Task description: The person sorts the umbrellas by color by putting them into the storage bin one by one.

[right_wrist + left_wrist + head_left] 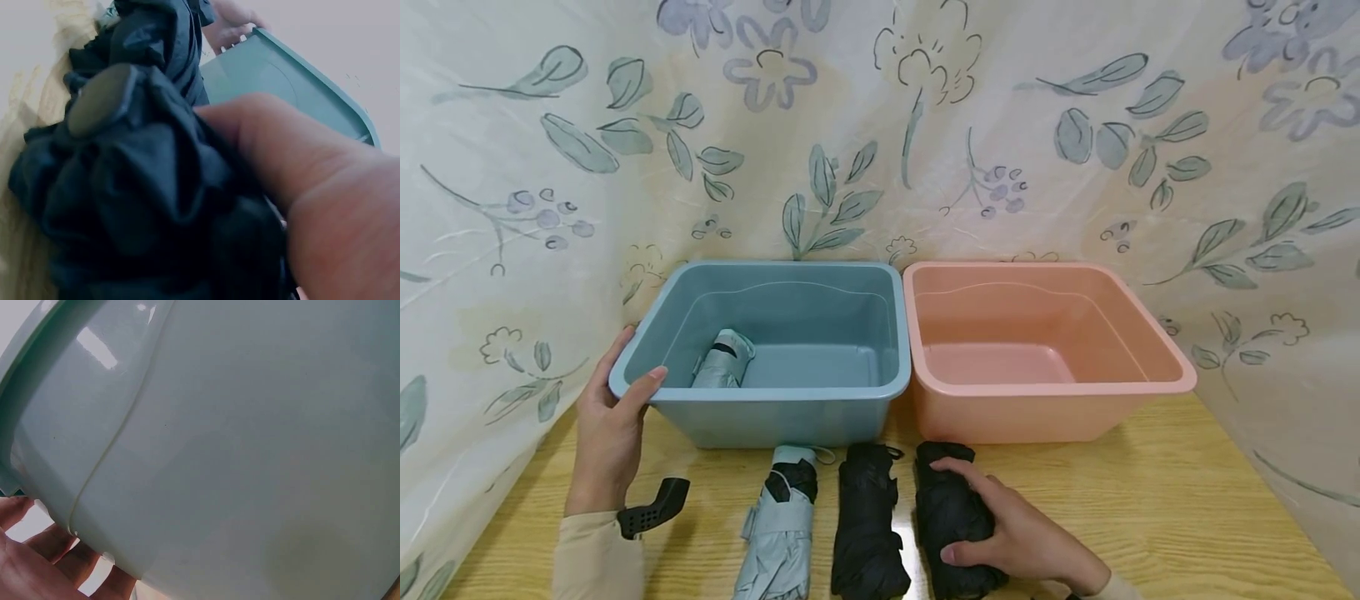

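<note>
My left hand (pixel 610 433) grips the left front corner of the blue plastic bin (pixel 775 421), its thumb over the rim; in the left wrist view its fingers (pixel 78 559) lie along the bin's outer side. Inside that bin a light blue folded umbrella (pixel 724 362) leans at the left. My right hand (pixel 1026 529) holds a black folded umbrella (pixel 947 500) on the table, thumb on one side and fingers around the other. The right wrist view shows this umbrella's gathered fabric (pixel 169 162) and round grey end cap (pixel 103 100) close up.
Left of the held umbrella lie a second black folded umbrella (pixel 867 525) and another light blue one (pixel 781 533). A pink bin (pixel 1015 417) stands right beside the blue bin on the wooden table (pixel 1195 500). Floral sheeting (pixel 880 125) hangs behind and at both sides.
</note>
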### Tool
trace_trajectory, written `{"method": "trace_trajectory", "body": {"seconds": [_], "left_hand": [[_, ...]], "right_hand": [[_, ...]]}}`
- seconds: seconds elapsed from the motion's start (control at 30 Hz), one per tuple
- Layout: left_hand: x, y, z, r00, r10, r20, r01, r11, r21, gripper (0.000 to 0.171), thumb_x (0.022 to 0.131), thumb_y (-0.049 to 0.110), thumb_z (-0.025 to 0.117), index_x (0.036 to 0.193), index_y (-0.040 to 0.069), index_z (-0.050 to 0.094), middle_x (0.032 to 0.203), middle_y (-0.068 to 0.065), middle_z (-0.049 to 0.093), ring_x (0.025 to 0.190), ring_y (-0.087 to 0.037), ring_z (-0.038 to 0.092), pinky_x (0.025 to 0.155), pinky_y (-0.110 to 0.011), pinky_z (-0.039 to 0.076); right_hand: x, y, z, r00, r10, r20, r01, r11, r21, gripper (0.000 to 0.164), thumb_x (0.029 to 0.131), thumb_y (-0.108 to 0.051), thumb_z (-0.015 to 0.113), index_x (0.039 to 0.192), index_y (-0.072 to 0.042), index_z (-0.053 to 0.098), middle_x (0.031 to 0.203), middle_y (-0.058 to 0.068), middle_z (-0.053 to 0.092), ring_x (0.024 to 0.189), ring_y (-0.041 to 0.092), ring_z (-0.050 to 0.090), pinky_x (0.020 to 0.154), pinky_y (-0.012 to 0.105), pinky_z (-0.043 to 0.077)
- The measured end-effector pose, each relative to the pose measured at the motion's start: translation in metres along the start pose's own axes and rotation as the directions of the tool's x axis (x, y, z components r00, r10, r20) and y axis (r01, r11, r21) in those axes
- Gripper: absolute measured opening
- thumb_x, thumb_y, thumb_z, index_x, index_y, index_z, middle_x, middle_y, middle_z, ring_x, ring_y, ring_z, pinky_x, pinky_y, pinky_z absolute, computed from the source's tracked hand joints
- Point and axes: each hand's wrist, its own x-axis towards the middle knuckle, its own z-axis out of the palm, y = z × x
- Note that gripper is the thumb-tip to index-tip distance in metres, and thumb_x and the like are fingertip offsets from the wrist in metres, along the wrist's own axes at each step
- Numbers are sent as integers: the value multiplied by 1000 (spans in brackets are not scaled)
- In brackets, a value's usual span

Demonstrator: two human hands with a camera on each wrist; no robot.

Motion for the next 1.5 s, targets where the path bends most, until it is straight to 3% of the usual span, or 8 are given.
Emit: {"method": "trace_trajectory", "body": {"seconds": [0.43, 0.67, 0.87, 1.1, 1.23, 1.37, 1.43, 1.5], "left_hand": [[-1, 0, 0, 1000, 26, 8, -26, 999, -33, 66, 101, 7, 62, 159, 26, 36, 161, -9, 24, 141, -27, 28, 105, -21, 39], [-1, 0, 1, 1000, 21, 7, -21, 1000, -14, 66, 101, 9, 62, 159, 27, 35, 161, -8, 24, 141, -27, 28, 107, -22, 39], [-1, 0, 0, 1000, -5, -5, 5, 1000, 11, 66, 101, 11, 62, 159, 29, 35, 163, -7, 22, 141, -27, 27, 109, -24, 37], [1, 0, 0, 1000, -9, -7, 9, 1000, 9, 66, 101, 11, 62, 159, 30, 35, 163, -7, 22, 142, -27, 27, 110, -25, 36], [1, 0, -1, 1000, -16, -6, 16, 1000, 14, 66, 101, 12, 62, 159, 31, 35, 163, -6, 22, 142, -27, 27, 112, -26, 35], [1, 0, -1, 1000, -23, -6, 24, 999, 27, 66, 102, 13, 62, 159, 32, 34, 164, -5, 21, 142, -27, 26, 113, -28, 33], [1, 0, -1, 1000, -21, -3, 21, 1000, 23, 67, 102, 13, 62, 159, 31, 34, 164, -6, 21, 142, -27, 26, 112, -27, 34], [1, 0, -1, 1000, -16, -2, 16, 1000, 13, 67, 102, 12, 62, 159, 29, 34, 163, -6, 22, 142, -27, 27, 111, -25, 35]], "right_hand": [[1, 0, 7, 998, -30, -59, 29, 1000, -10, 79, 83, -42, 84, 148, -32, 40, 137, 11, 48, 116, 32, 50, 87, 49, 46], [0, -4, 7, 994, -36, -105, 37, 999, 7, 67, 81, -34, 85, 139, -28, 51, 112, 8, 56, 93, 20, 54, 74, 33, 48], [0, -5, 6, 1000, -7, -30, 7, 1000, -9, 78, 87, -34, 80, 154, -35, 39, 123, 11, 52, 103, 27, 51, 80, 42, 46], [0, -7, 5, 998, 13, 57, -12, 1000, -16, 82, 93, -32, 73, 160, -38, 27, 110, 8, 48, 90, 19, 48, 73, 35, 43], [0, -8, 4, 998, 27, 59, -26, 999, -23, 82, 94, -39, 72, 160, -38, 25, 124, 15, 49, 101, 27, 53, 76, 44, 46], [-3, -12, 3, 997, 58, 52, -57, 998, -20, 87, 92, -49, 72, 161, -41, 19, 155, 20, 34, 130, 54, 42, 88, 68, 44], [-5, -14, 2, 996, 62, 57, -61, 998, -19, 89, 92, -52, 70, 161, -42, 16, 160, 18, 28, 136, 56, 35, 90, 71, 42], [-5, -16, 2, 997, 48, 67, -47, 999, -25, 88, 94, -52, 69, 162, -41, 15, 153, 19, 36, 130, 49, 44, 88, 64, 46]]}}
